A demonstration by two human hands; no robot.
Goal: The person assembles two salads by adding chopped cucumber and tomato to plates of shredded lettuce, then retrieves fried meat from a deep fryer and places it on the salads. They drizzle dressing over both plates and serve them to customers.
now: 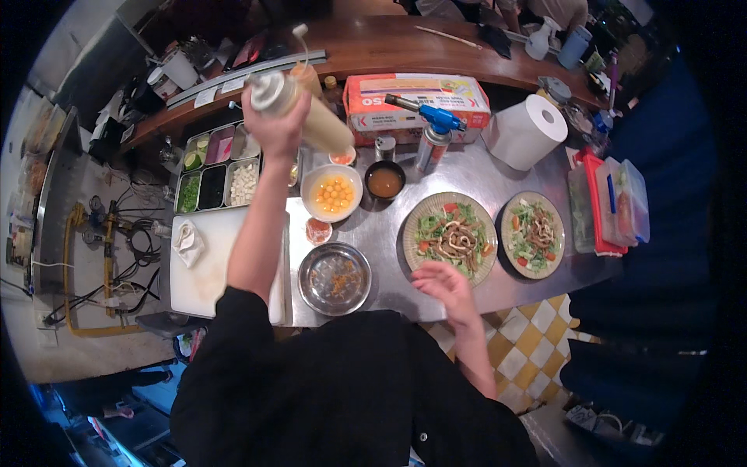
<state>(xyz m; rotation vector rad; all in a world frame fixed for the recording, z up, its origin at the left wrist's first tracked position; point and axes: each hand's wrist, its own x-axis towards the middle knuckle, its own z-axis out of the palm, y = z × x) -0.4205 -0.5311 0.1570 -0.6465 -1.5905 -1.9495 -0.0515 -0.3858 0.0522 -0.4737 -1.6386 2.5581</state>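
My left hand [278, 128] is wrapped round a tilted squeeze bottle [323, 128] with pale cream contents, raised above the back of the counter. My right hand [447, 289] holds nothing, its fingers stretched out beside the near rim of a ribbed plate [410, 233]. On that plate lies a salad [459, 241] of greens, tomato and meat strips with pale sauce in lines. A second plate [507, 253] to its right carries a similar salad [535, 233]. A bowl of egg yolks [334, 193] and a dark bowl of brown liquid [385, 183] stand between the hands.
At left are a white cutting board [210, 280] with a folded cloth [187, 243] and a topping tray [211, 187]. A metal bowl [335, 279] sits near the front edge. Behind stand a blue-headed torch [433, 140], a box [416, 89], a paper roll [525, 132] and plastic containers [611, 202].
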